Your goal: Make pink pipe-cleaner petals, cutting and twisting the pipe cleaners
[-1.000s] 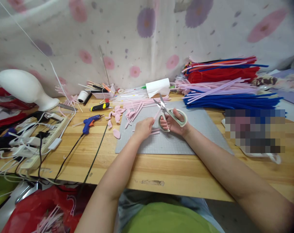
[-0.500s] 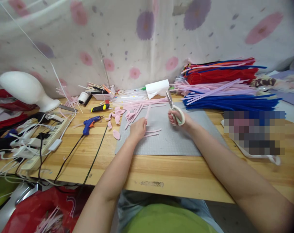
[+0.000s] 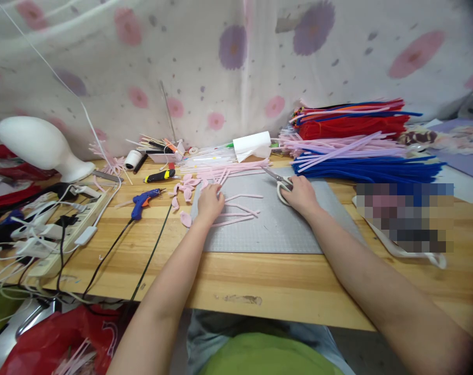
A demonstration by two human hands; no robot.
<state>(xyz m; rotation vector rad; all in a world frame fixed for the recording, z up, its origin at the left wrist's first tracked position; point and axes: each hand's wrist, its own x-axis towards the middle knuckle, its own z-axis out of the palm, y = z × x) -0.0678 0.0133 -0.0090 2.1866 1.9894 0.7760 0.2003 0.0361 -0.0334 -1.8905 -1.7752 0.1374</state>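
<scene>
My left hand (image 3: 210, 204) is low over the left part of the grey cutting mat (image 3: 275, 237), fingers curled in around pink pipe cleaners; its fingertips are partly hidden. Several cut pink pipe cleaners (image 3: 244, 197) extend to the right beside it. Just beyond that hand lie more pink strips and small pink folded petal shapes (image 3: 187, 194). On the right side of the mat, my right hand (image 3: 302, 196) is closed on the white handles of a pair of scissors (image 3: 277, 177). The scissors rest low at the mat, blades pointing left and away.
A blue glue gun (image 3: 142, 202) and a yellow-black utility knife (image 3: 159, 176) lie left of the mat. Bundles of blue pipe cleaners (image 3: 369, 167) and red ones (image 3: 349, 126) are stacked back right. A white roll (image 3: 252, 146) stands behind. A power strip (image 3: 70, 234) with tangled cables lies left.
My right hand has lowered the scissors from upright to the mat, blades now pointing left. My left hand has moved left, and more pink pipe cleaners show on the mat beside it.
</scene>
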